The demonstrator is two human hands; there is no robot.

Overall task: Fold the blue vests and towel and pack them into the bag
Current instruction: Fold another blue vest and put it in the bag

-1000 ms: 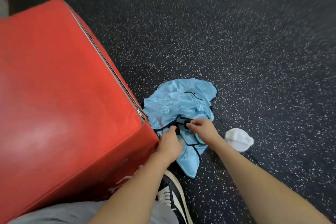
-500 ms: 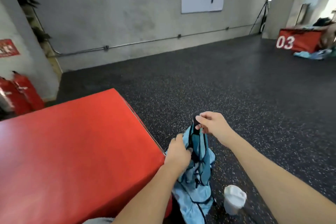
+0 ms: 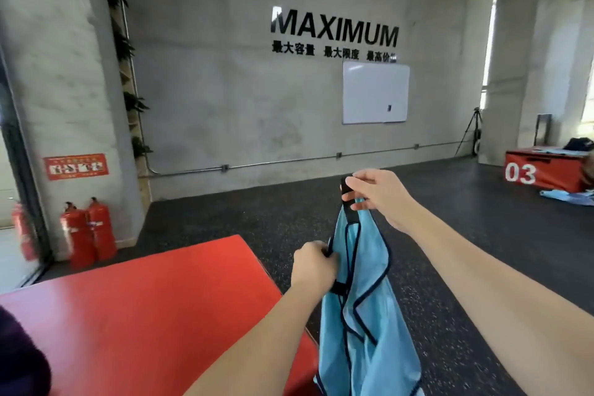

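A: What does the vest look like?

B: The blue vest [image 3: 360, 305] is light blue with dark navy piping along its edges, and it hangs lengthwise in the air, bunched into loose vertical folds.

A: How is it held up?

B: By a dark strap at its top (the highest point), with a second hold on one edge lower down. Its bottom runs out of view, just beside the red box's corner.

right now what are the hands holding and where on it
Both hold one blue vest: the right hand pinches its black-trimmed top strap, the left hand grips the trimmed edge lower down.
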